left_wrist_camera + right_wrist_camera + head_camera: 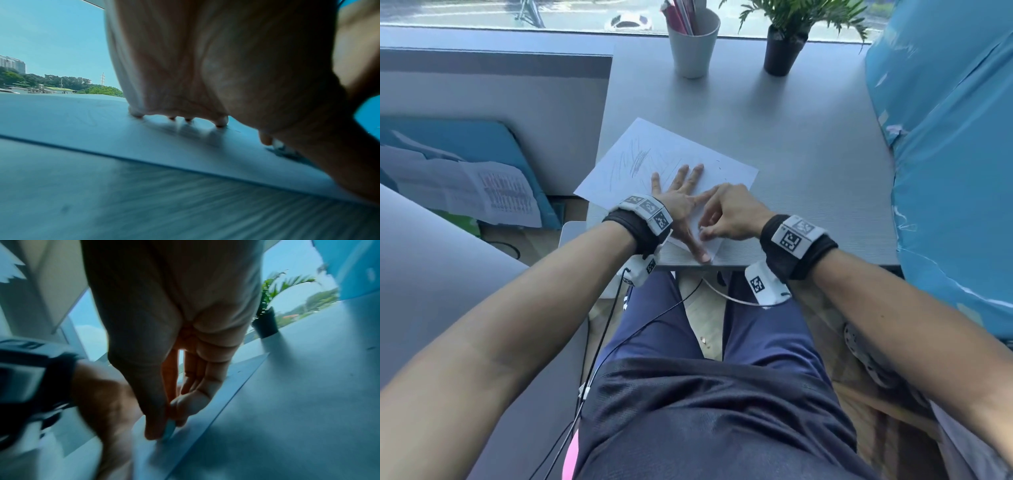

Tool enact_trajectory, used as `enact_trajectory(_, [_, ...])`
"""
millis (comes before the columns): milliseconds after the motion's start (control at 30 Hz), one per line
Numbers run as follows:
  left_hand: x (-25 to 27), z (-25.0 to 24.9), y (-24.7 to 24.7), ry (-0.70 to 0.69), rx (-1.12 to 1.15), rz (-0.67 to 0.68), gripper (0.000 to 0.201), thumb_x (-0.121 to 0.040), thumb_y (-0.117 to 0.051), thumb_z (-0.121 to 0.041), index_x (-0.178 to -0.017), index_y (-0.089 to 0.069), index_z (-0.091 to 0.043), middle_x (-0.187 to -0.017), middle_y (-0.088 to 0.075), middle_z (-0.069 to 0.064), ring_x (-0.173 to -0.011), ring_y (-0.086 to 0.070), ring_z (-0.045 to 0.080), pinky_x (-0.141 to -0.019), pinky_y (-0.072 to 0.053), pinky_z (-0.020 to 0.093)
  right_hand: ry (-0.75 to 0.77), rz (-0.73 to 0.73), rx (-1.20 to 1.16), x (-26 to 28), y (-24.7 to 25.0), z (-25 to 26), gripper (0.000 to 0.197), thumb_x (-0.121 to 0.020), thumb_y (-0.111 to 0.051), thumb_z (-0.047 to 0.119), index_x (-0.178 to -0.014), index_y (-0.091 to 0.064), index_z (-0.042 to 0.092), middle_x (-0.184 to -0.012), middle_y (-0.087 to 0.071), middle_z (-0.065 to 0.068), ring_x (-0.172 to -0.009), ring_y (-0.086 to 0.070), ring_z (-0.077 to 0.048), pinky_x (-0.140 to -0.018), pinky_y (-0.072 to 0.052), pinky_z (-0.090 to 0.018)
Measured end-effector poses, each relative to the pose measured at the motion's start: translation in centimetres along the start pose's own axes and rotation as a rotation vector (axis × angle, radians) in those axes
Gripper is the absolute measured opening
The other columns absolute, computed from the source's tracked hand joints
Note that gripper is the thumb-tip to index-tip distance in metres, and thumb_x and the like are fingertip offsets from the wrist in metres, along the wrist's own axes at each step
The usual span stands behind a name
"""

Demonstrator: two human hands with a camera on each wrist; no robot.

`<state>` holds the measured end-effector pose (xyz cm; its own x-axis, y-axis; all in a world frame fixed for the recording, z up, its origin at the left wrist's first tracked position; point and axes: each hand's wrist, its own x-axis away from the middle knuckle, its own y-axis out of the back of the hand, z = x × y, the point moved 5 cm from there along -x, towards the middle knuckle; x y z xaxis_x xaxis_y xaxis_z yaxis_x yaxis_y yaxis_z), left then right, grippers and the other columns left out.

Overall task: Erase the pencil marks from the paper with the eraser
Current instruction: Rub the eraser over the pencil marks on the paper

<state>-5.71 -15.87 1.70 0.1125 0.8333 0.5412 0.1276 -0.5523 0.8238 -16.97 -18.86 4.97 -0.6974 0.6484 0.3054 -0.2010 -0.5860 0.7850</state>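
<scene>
My right hand (pixel 729 214) pinches the eraser (pixel 169 429) between thumb and fingertips, tip down on the paper (pixel 726 171), for rubbing pressure. My left hand (pixel 681 202) lies flat, fingers spread, pinning the sheet against sliding; the pencil marks (pixel 637 159) sit beyond it.

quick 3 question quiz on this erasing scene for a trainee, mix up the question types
1. True or false: the left hand lies flat with fingers spread on the paper.
2. Multiple choice: what does the right hand pinch? A) a pencil B) the eraser C) a cup
3. Short answer: where do the pencil marks that show most clearly lie relative to the left hand?

Key
1. True.
2. B; the right wrist view shows a small pale block between thumb and fingers, touching the paper.
3. Beyond the fingertips, on the far left part of the sheet.
</scene>
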Motion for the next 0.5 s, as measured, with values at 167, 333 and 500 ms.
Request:
enact_trajectory(167, [-0.2,0.2,-0.4,-0.011,-0.007,-0.021,0.155,-0.034,-0.077,-0.086,-0.152,0.017,-0.049,-0.156,0.041,0.002,-0.143,0.039,0.027,-0.108,0.017,0.073,-0.124,-0.212,-0.058,-1.2,3.4,-2.5,0.015,-0.069,-0.083,0.023,-0.084,-0.080,0.018,-0.077,-0.073,0.003,-0.075,-0.067,-0.006,-0.062,-0.042,-0.006])
enact_trajectory(333, [-0.2,0.9,0.0,-0.026,0.028,-0.076,0.121,-0.067,-0.056,-0.088,-0.156,0.011,-0.041,-0.163,0.029,0.000,-0.150,0.025,0.025,-0.116,0.012,0.063,-0.244,-0.255,-0.086,-2.0,4.7,-4.9,0.013,-0.072,-0.077,0.021,-0.084,-0.078,0.017,-0.087,-0.074,-0.007,-0.089,-0.068,-0.019,-0.085,-0.055,-0.027])
enact_trajectory(500, [0.0,2.5,1.8,0.167,0.038,-0.255,0.084,-0.100,-0.038,-0.056,-0.159,0.001,-0.010,-0.166,0.009,0.012,-0.154,0.005,0.027,-0.123,0.002,0.049,-0.247,-0.213,-0.083,-2.6,4.5,-5.4,0.008,-0.073,-0.078,0.023,-0.080,-0.075,0.020,-0.104,-0.067,-0.008,-0.107,-0.060,-0.023,-0.091,-0.052,-0.030])
